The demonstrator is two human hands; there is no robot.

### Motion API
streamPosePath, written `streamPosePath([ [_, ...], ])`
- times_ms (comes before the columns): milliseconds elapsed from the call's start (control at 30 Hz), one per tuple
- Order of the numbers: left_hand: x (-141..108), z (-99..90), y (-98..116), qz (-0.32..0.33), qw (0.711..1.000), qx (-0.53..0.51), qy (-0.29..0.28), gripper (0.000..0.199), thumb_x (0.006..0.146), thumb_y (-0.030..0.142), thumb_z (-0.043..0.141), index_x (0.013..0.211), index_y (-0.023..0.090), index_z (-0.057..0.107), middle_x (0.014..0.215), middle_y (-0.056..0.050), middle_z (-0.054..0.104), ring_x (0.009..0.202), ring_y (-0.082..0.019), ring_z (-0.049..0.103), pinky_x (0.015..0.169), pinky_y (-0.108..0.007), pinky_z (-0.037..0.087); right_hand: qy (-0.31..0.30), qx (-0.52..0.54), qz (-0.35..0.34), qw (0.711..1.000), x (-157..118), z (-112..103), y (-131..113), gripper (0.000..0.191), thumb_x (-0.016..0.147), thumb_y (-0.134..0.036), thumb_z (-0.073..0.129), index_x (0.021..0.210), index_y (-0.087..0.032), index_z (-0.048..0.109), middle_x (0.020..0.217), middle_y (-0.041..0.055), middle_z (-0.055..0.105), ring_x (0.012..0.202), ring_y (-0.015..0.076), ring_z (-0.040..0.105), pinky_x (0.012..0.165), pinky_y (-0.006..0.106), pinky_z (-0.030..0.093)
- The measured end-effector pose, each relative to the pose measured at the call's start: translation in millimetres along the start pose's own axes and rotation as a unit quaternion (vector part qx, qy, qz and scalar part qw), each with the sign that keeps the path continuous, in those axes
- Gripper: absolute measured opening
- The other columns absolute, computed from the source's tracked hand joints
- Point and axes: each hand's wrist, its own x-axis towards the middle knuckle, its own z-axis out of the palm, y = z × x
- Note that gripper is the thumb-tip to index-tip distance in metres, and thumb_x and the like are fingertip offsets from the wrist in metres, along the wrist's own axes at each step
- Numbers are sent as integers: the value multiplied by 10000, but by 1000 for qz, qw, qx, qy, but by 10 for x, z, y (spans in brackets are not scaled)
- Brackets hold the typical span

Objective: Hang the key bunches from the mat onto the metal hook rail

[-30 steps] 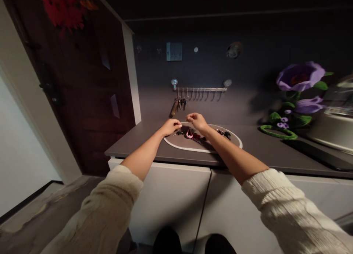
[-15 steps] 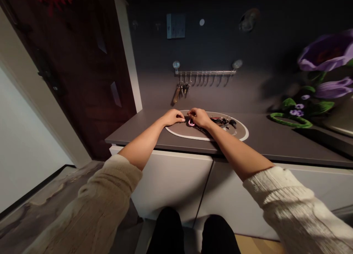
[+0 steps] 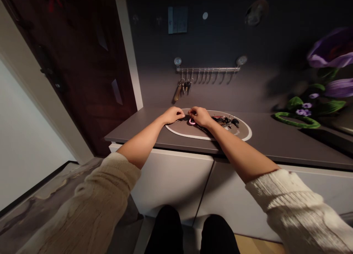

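Note:
Over the left part of an oval brown mat (image 3: 190,134) with a white rim, my left hand (image 3: 173,115) is closed, thumb and fingertips drawn together. A small dark item (image 3: 182,118) lies at its fingertips; its kind is unclear. My right hand (image 3: 200,116) is also closed in a pinch, a short gap to the right of the left one. Just below its fingers is a pink ring-shaped piece (image 3: 192,122), and whether they grip it is hidden. A pile of keys and keychains (image 3: 227,122) lies on the mat beyond my right wrist.
A hook rail (image 3: 208,69) on the dark wall carries several keys (image 3: 184,86) at its left end. Purple flowers (image 3: 338,88) and a green ring-shaped thing (image 3: 298,120) stand at the right. White cabinet doors (image 3: 171,180) are below the counter (image 3: 149,130); a dark red door (image 3: 91,81) is left.
The view has tilted and turned slightly, so the wall and rail sit higher in the picture. Both hands keep nearly the same places over the mat, with only slight finger movement.

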Motion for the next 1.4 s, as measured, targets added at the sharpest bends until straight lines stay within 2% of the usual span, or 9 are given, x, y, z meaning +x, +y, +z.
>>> streamPosePath([
  [267, 10, -1, 3, -53, 992, -104, 52, 165, 734, 247, 540, 745, 100, 614, 684, -17, 611, 636, -94, 515, 650, -230, 404, -6, 10, -1, 1000, -16, -15, -17, 161, 741, -151, 541, 861, -158, 648, 877, 70, 663, 783, 151, 567, 699, 214, 373],
  [567, 60, 33, -52, -81, 954, -277, 85, 181, 744, 281, 580, 752, 104, 542, 674, -8, 587, 613, -70, 520, 652, -238, 423, 11, 46, 5, 999, -1, 12, 13, 127, 725, -195, 573, 831, -175, 641, 833, 43, 657, 750, 135, 554, 707, 213, 374],
  [833, 45, 16, -11, -92, 946, -298, 86, 143, 763, 243, 562, 750, 101, 552, 689, -15, 596, 563, -51, 503, 566, -200, 394, 37, 95, 15, 995, -44, -43, -73, 164, 772, -240, 515, 859, -164, 631, 818, 36, 651, 738, 121, 543, 727, 220, 381],
  [1133, 45, 4, 22, -91, 914, -388, 74, 174, 733, 250, 603, 752, 91, 533, 665, 2, 572, 566, -50, 523, 558, -201, 421, 30, 183, 16, 983, -60, -35, -117, 126, 744, -251, 557, 782, -154, 626, 727, 19, 633, 634, 96, 521, 639, 199, 381],
  [1400, 58, 25, 8, -89, 906, -409, 69, 259, 673, 318, 656, 734, 89, 550, 624, 9, 563, 546, -51, 517, 546, -203, 433, 27, 173, -4, 984, -35, -19, -62, 174, 747, -297, 539, 781, -143, 612, 751, 25, 634, 669, 107, 529, 638, 213, 377],
])
